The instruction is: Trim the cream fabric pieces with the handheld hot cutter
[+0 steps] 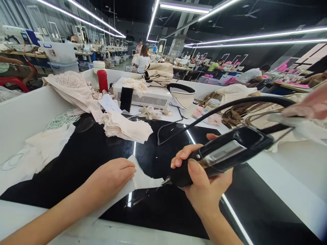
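Note:
My left hand (pixel 111 177) lies at the middle of the black glossy work surface (pixel 84 194), fingers together on a white fabric piece (pixel 146 181). Part of that fabric is hidden under the palm. My right hand (pixel 204 180) is wrapped round a black corded handheld tool (pixel 227 149) with a silver plate on its side. Its narrow metal tip (pixel 166 181) points left and meets the fabric's right end. The black cord (pixel 230 103) arcs from the tool's rear back over the surface.
Beyond the hands lie a fabric stack (pixel 125 126), a phone (pixel 126 98), a white vented box (pixel 148 97) and a red bottle (pixel 102 81). Loose fabric (pixel 43 149) covers the left. A blurred hand (pixel 309 103) shows at the right edge near brown straps (pixel 237 115).

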Demonstrator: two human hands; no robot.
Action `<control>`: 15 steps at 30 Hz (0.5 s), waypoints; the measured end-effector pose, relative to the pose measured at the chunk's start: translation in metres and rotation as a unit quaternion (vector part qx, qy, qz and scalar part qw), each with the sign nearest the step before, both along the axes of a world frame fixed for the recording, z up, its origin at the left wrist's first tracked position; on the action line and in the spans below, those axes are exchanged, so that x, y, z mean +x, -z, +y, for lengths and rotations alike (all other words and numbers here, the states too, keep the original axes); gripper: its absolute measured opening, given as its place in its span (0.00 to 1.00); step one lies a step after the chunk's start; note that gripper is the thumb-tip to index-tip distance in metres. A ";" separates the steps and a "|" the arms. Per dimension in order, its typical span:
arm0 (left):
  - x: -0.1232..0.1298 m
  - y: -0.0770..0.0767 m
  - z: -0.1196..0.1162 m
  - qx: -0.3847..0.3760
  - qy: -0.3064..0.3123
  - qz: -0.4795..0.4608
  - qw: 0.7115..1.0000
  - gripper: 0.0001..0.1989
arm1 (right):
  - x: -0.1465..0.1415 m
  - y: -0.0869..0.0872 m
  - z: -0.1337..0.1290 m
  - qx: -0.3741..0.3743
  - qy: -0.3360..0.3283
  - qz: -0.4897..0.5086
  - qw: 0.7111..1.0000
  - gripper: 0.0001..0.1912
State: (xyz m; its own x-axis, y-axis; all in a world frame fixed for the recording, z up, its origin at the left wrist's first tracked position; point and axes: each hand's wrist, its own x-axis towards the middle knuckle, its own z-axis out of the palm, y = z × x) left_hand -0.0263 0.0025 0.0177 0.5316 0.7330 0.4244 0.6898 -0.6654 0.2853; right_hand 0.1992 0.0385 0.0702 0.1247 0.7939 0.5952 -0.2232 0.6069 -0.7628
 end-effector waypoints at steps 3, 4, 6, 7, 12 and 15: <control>-0.010 0.005 -0.006 -0.021 -0.008 0.052 0.998 0.15 | -0.001 0.001 0.012 0.004 0.003 -0.003 1.000 0.24; -0.011 0.006 -0.011 -0.020 -0.008 0.066 0.998 0.16 | -0.002 0.001 0.016 0.004 0.002 -0.004 1.000 0.23; -0.010 0.004 -0.021 -0.019 -0.008 0.079 0.997 0.16 | -0.005 -0.001 0.024 0.004 0.001 -0.001 1.000 0.20; -0.008 0.001 -0.026 -0.026 -0.014 0.083 0.996 0.16 | -0.007 -0.002 0.027 0.001 0.001 0.001 1.000 0.19; 0.003 -0.023 -0.032 -0.134 -0.042 0.123 0.982 0.11 | -0.017 -0.006 0.031 -0.013 -0.003 0.005 1.000 0.16; 0.008 -0.034 -0.014 -0.108 -0.042 0.157 0.981 0.07 | -0.020 -0.004 0.027 -0.018 -0.021 -0.001 1.000 0.17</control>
State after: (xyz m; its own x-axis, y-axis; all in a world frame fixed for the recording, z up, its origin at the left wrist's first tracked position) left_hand -0.0183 -0.0114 0.0516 0.5453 0.8346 0.0783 0.8161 -0.5499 0.1780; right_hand 0.1789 0.0659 0.0742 0.0887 0.8195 0.5662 -0.2463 0.5689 -0.7847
